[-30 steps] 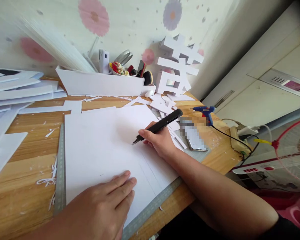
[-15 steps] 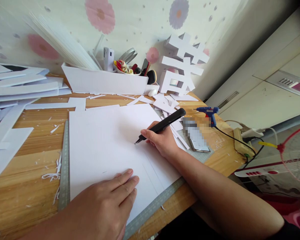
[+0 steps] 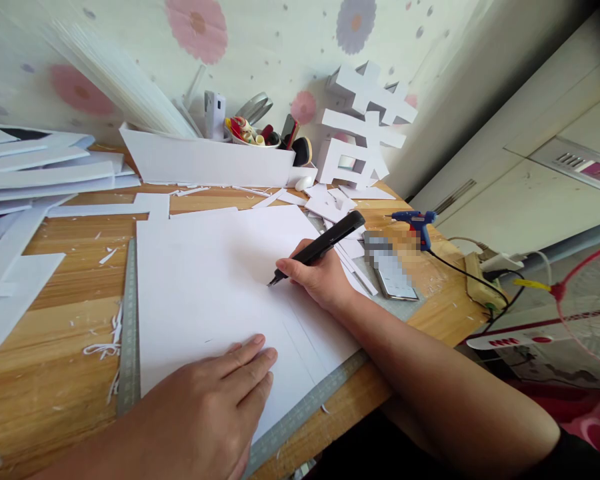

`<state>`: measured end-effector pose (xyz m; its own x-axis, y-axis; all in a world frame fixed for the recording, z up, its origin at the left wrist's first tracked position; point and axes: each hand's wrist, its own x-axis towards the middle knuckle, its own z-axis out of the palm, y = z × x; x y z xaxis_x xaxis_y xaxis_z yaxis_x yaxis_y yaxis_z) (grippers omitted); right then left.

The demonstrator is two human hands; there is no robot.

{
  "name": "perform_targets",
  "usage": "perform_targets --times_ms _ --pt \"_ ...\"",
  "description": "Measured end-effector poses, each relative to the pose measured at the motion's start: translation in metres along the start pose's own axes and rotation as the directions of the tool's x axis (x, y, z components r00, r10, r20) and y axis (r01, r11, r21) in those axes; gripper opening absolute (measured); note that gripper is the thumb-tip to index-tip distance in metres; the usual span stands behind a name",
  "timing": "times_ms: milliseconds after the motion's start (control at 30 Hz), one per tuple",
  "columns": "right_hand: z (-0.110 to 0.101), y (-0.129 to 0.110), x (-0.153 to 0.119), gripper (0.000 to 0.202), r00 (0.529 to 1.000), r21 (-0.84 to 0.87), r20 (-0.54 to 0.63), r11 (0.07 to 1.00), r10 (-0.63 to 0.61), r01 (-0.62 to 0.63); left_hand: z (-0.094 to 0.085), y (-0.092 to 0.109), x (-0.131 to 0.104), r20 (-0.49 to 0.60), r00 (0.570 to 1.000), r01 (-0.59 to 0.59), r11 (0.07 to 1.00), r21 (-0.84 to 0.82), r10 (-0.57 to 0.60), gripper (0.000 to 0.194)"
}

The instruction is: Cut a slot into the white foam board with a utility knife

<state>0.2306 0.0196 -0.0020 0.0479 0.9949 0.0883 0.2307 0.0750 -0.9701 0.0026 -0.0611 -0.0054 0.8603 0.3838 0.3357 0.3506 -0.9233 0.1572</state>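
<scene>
Gripping black pen-shaped tool (image 3: 330,239), right hand (image 3: 323,275) closed around it, tip (image 3: 271,283) at white sheet (image 3: 195,280), exact contact hard to confirm, left hand (image 3: 223,400) flat on sheet, gray mat (image 3: 128,333) beneath.

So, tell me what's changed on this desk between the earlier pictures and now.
Very little: the scene sits slightly further right and higher in the view, likely from the camera moving. Any shift of the black pen-shaped tool is too slight to be sure of. Nothing was taken hold of or let go: the right hand still grips the tool, the left hand still lies on the white sheet.
</scene>
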Motion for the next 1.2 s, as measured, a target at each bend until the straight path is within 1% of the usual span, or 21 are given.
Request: perform_targets --times_ms 100,233,367,467,533,633,700,767,800,900,967,1067,1133,1200 --pt "0.0 0.002 0.001 0.039 1.0 -0.009 -0.019 1.0 -0.007 0.007 -0.002 0.001 0.0 0.017 1.0 0.011 1.0 0.02 -0.011 0.035" --pt "0.0 0.005 0.001 0.04 0.998 -0.01 -0.064 1.0 -0.007 0.007 0.003 -0.001 -0.003 -0.026 1.0 -0.001 1.0 0.028 0.001 0.043" --pt "0.0 0.005 0.0 0.038 0.996 0.003 -0.088 1.0 0.003 -0.003 0.005 -0.002 -0.005 -0.01 1.0 -0.013 1.0 0.027 0.013 0.047" --pt "0.0 0.005 0.0 0.036 0.994 0.034 -0.106 0.999 0.028 -0.024 0.001 -0.001 -0.003 0.004 1.0 -0.001 1.0 0.015 0.001 0.045" --pt "0.0 0.006 0.0 0.036 0.993 0.062 -0.112 0.998 0.039 -0.033 -0.002 0.001 -0.002 0.034 0.999 0.015 1.0 0.019 -0.015 0.043" --pt "0.0 0.008 0.0 0.036 0.993 0.087 -0.116 0.996 0.035 -0.025 -0.003 0.002 -0.001 0.006 1.0 0.02 0.999 0.034 -0.02 0.043" --pt "0.0 0.01 0.001 0.035 0.993 0.09 -0.113 0.996 0.026 -0.016 -0.003 0.001 0.0 -0.047 0.999 0.008 1.0 0.022 -0.007 0.04" --pt "-0.001 0.013 0.001 0.036 0.995 0.111 -0.104 0.994 -0.006 0.017 -0.002 0.0 0.002 -0.081 0.997 -0.015 1.0 0.008 0.016 0.036" --pt "-0.002 0.014 0.001 0.036 0.993 0.138 -0.112 0.989 -0.034 0.05 -0.002 -0.001 0.002 -0.08 0.997 -0.022 1.0 0.004 0.022 0.034" --pt "-0.007 0.016 0.001 0.032 0.974 0.255 -0.197 0.953 -0.115 0.164 -0.003 -0.003 0.005 -0.066 0.998 -0.011 1.0 0.0 0.011 0.032" --pt "-0.011 0.012 -0.001 0.03 0.963 0.313 -0.243 0.931 -0.113 0.188 -0.003 -0.003 0.006 -0.059 0.998 -0.024 1.0 0.0 0.024 0.032" --pt "-0.016 -0.001 -0.012 0.033 0.97 0.365 -0.235 0.919 -0.063 0.148 -0.004 -0.003 0.006 -0.073 0.996 -0.05 0.999 0.021 0.051 0.032" --pt "-0.019 -0.009 -0.022 0.03 0.97 0.372 -0.24 0.921 -0.027 0.118 -0.005 -0.002 0.005 -0.086 0.993 -0.082 0.996 0.046 0.086 0.031" --pt "-0.022 -0.013 -0.031 0.028 0.963 0.348 -0.268 0.933 0.0 0.097 -0.005 -0.002 0.002 -0.077 0.991 -0.104 0.992 0.073 0.109 0.029"
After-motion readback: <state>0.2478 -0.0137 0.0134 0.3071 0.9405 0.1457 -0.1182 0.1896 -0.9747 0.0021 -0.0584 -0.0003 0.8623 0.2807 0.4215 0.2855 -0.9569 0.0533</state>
